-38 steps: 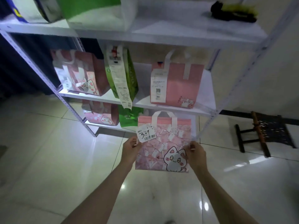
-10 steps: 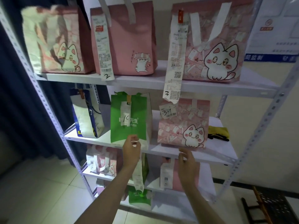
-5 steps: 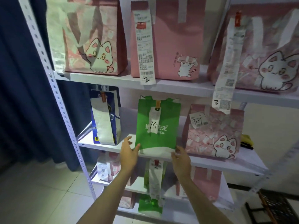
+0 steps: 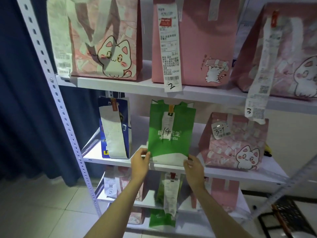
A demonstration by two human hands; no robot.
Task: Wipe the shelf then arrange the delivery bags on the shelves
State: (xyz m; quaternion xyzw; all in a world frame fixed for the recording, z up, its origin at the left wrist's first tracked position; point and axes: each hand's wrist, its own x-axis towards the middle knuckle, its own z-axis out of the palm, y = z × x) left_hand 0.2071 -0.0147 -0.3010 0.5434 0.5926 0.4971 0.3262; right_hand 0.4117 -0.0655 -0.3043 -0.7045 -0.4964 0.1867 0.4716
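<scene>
A green delivery bag (image 4: 171, 141) tagged "14" stands on the second shelf (image 4: 120, 161) of a white metal rack. My left hand (image 4: 139, 163) pinches its lower left corner. My right hand (image 4: 193, 166) grips its lower right corner. To its left stands a blue and white bag (image 4: 114, 131) with a long receipt. On its right sits a pink cat bag (image 4: 235, 143) tagged "34". The shelf above carries three pink bags, the middle one (image 4: 202, 42) with a receipt marked "2", the right one (image 4: 288, 54) with a receipt marked "3".
Lower shelves hold more pink bags and a green bag (image 4: 163, 219). A perforated white upright (image 4: 60, 100) frames the rack's left side, with a dark blue curtain (image 4: 25, 100) behind. A yellow and black item (image 4: 268, 151) lies at the second shelf's right end. A dark folding stool (image 4: 289, 219) stands at bottom right.
I put the pink cat bag tagged "34" on the second shelf, then moved both hands left to the green bag's lower corners. The view has come closer to the rack.
</scene>
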